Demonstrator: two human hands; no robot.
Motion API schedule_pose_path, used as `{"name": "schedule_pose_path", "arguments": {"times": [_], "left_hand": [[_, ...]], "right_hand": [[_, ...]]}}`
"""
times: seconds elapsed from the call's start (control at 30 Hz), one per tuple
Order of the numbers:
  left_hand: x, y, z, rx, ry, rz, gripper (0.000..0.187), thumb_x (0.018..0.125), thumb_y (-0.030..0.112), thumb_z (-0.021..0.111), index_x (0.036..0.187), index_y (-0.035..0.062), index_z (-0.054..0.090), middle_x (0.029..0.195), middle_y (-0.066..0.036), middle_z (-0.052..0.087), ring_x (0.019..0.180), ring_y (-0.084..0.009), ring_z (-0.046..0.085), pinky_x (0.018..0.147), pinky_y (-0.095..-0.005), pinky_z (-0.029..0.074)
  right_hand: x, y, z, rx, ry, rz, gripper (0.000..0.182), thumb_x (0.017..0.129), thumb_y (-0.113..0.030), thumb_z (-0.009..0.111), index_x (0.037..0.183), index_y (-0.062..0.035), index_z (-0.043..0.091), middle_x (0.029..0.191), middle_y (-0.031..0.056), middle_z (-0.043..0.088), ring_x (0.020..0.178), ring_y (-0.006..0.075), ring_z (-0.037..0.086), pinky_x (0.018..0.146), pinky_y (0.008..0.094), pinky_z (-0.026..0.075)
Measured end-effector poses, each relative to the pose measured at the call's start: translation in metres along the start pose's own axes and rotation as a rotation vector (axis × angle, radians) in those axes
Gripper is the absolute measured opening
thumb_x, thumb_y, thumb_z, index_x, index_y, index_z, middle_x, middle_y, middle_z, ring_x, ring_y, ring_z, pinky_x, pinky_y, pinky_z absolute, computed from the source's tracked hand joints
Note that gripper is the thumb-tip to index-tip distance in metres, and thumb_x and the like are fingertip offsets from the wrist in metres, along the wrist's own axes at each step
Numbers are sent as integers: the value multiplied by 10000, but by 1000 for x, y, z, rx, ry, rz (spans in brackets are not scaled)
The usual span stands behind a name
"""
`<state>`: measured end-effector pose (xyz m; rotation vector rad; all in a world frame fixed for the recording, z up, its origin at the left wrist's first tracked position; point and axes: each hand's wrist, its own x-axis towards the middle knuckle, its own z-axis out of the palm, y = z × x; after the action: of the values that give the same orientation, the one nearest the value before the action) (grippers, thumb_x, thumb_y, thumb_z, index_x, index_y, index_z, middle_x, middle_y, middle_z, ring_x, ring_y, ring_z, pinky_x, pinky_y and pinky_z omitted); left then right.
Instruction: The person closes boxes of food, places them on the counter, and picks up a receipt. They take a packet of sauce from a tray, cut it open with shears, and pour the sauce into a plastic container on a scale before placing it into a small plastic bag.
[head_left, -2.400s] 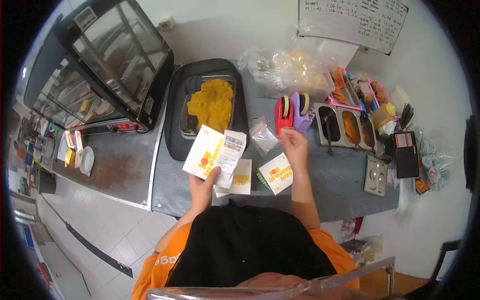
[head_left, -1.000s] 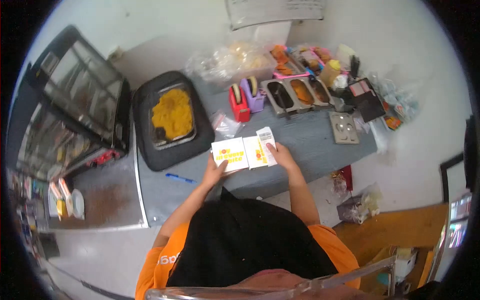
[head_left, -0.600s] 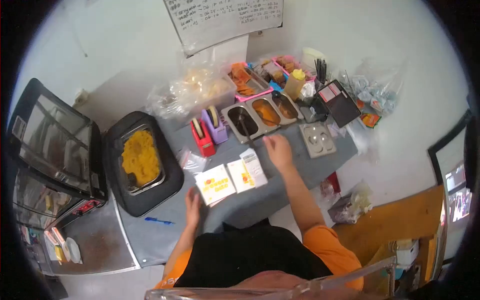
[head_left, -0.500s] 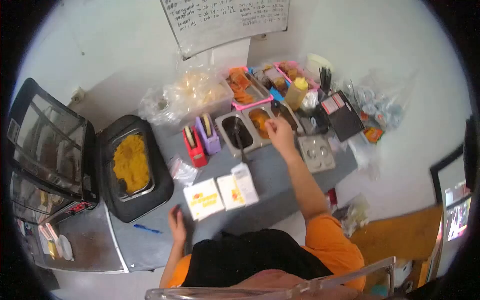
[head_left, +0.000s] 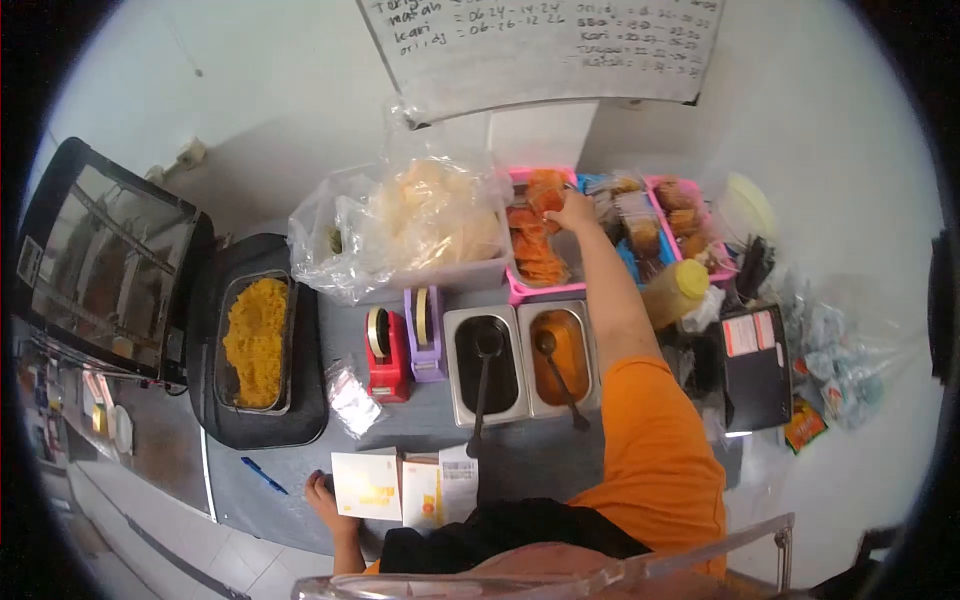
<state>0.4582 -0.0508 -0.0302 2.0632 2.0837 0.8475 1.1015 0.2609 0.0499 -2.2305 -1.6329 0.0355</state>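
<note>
The right hand point(head_left: 572, 210) is reaching far across the desk point(head_left: 520, 455) into the pink tray point(head_left: 520, 290) by the wall, its fingers curling onto an orange snack piece point(head_left: 545, 195) at the tray's far end, though whether they are actually gripping it is too small to tell. The left hand point(head_left: 322, 497) is lying flat and loosely spread on the near edge of the desk, holding nothing, just beside the white-and-yellow paper sleeves point(head_left: 368, 485) and the receipt point(head_left: 458, 482).

Right hand point(head_left: 574, 212) outstretched; left hand point(head_left: 322, 497) resting low.
</note>
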Motion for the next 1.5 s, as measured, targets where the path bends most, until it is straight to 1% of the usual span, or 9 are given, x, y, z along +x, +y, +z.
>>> {"name": "schedule_pose_path", "arguments": {"times": [0.07, 0.13, 0.2, 0.43, 0.67, 0.73, 0.93, 1.37, 1.5], "left_hand": [[2, 1, 0, 27, -20, 16, 432, 726, 232, 636, 1016, -35, 460, 1118, -227, 464, 1044, -387, 438, 882, -454, 357], [8, 13, -6, 49, -25, 45, 426, 722, 245, 639, 999, -28, 463, 1107, -220, 466, 1039, -388, 437, 882, -461, 351], [8, 15, -7, 60, -48, 78, 420, 719, 257, 642, 981, -21, 467, 1097, -214, 468, 1034, -389, 436, 883, -467, 345], [7, 14, -5, 55, -22, 47, 408, 724, 256, 638, 979, -15, 468, 1096, -201, 469, 1027, -383, 436, 880, -460, 339], [6, 8, -3, 37, -3, 44, 373, 726, 215, 632, 979, -9, 473, 1104, -199, 468, 1031, -378, 434, 888, -453, 337], [7, 7, -4, 48, -17, 38, 370, 726, 209, 630, 983, -7, 473, 1109, -199, 467, 1033, -377, 433, 889, -450, 338], [6, 6, -4, 29, -35, 23, 365, 723, 205, 634, 980, -3, 478, 1118, -202, 463, 1035, -375, 433, 890, -444, 341], [7, 9, -7, 8, -42, 14, 382, 710, 191, 641, 982, -14, 468, 1117, -204, 464, 1044, -377, 431, 897, -445, 339], [7, 10, -7, 44, -34, 29, 375, 715, 185, 631, 987, -14, 466, 1119, -203, 464, 1046, -376, 432, 898, -443, 341]], "right_hand": [[10, -1, 7, -11, 178, -119, 626, 552, -448, 777, 1024, -75, 607, 1014, 150, 620, 936, 301, 597, 813, 403, 465], [24, 8, 23, -114, 163, -73, 657, 521, -427, 796, 1036, -75, 590, 1017, 160, 609, 931, 312, 590, 794, 404, 470], [31, 18, 28, 71, 72, -29, 631, 521, -403, 804, 1011, -65, 594, 1008, 175, 604, 916, 331, 587, 769, 404, 475], [32, 6, -12, 49, -62, 87, 315, 649, -250, 753, 891, -65, 672, 862, 150, 650, 809, 318, 616, 715, 394, 482], [37, 20, -18, 415, 77, 65, 266, 727, -206, 692, 912, -19, 644, 818, 171, 651, 780, 309, 628, 699, 371, 480], [38, 17, -7, 571, -173, 131, 283, 726, -190, 695, 930, -4, 630, 876, 182, 643, 824, 314, 620, 718, 371, 481], [31, 1, 20, 41, 43, -48, 323, 673, -185, 739, 918, -2, 633, 914, 196, 624, 887, 339, 593, 772, 410, 468], [31, 1, 32, 69, 24, 82, 326, 631, -208, 769, 899, -61, 657, 1007, 187, 592, 993, 337, 528, 816, 399, 461], [43, 14, 67, 23, 247, 238, 283, 632, -188, 762, 866, -63, 664, 1072, 174, 553, 988, 336, 532, 819, 393, 462]]}}
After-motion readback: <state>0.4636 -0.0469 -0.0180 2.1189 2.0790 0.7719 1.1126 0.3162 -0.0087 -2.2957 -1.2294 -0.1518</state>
